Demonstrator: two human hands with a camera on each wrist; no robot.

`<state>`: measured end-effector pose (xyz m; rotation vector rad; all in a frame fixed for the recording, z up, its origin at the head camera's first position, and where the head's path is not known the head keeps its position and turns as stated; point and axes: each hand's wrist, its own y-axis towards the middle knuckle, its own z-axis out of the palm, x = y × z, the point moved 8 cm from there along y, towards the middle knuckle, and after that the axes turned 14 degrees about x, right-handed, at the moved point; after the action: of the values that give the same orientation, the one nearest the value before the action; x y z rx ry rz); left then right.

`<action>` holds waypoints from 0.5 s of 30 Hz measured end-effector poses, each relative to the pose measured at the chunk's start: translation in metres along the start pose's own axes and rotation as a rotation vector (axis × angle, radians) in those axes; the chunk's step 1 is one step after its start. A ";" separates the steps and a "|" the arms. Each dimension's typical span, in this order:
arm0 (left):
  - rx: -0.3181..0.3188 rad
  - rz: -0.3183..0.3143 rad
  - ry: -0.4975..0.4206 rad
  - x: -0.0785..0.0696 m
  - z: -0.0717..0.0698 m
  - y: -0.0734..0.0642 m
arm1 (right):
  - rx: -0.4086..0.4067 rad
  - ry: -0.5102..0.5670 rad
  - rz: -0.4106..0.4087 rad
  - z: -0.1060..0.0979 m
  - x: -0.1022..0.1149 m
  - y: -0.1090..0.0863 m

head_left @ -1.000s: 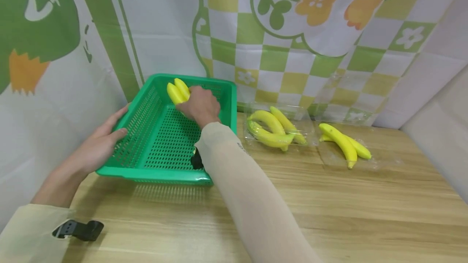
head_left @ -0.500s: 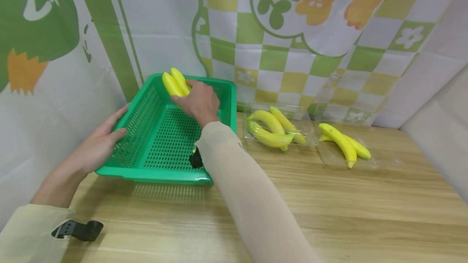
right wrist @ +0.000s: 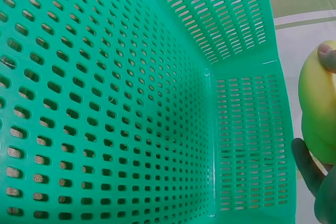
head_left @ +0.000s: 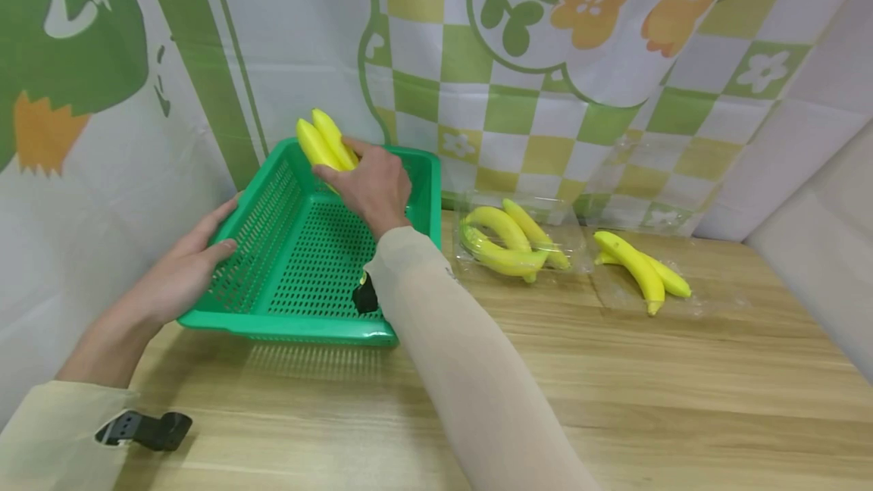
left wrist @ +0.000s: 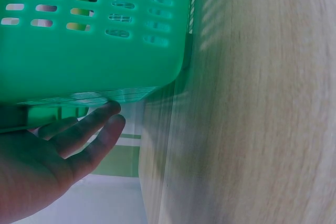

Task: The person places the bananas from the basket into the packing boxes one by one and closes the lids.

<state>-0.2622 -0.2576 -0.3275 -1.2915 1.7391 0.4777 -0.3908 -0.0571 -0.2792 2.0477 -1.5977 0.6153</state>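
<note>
My right hand (head_left: 375,184) holds two yellow bananas (head_left: 317,142) side by side, at the height of the back rim of a green plastic basket (head_left: 286,324). In the right wrist view, those bananas (right wrist: 317,114) are at the right edge, a fingertip on their skin, beyond the basket's perforated wall (right wrist: 254,145). My left hand (head_left: 187,267) grips the basket's left rim, thumb over the edge and fingers outside. From the left wrist, the fingers of that hand (left wrist: 68,150) lie along the outer wall. No fruit shows in the visible part of the basket floor.
Right of the basket, a clear plastic box (head_left: 569,222) holds several bananas (head_left: 508,256). Farther right, two crossed bananas (head_left: 641,267) lie on clear plastic on the wooden table (head_left: 614,392). A patterned curtain (head_left: 464,97) hangs close behind; a white wall stands on the right.
My right hand has lifted the two bananas up out of the basket, slightly back and leftward, so their tips now stand above the back rim. The left hand and basket have stayed put.
</note>
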 end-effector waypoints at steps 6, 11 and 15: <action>0.000 0.002 -0.004 -0.001 0.000 0.000 | -0.046 0.036 -0.039 -0.006 0.003 -0.001; 0.000 0.002 -0.005 -0.001 0.000 0.000 | -0.071 0.067 -0.050 -0.009 0.003 -0.003; 0.000 0.003 -0.005 0.000 0.000 0.000 | -0.083 0.090 -0.066 -0.010 0.004 -0.003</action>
<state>-0.2620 -0.2578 -0.3274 -1.2865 1.7371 0.4820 -0.3873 -0.0537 -0.2695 1.9755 -1.4739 0.5991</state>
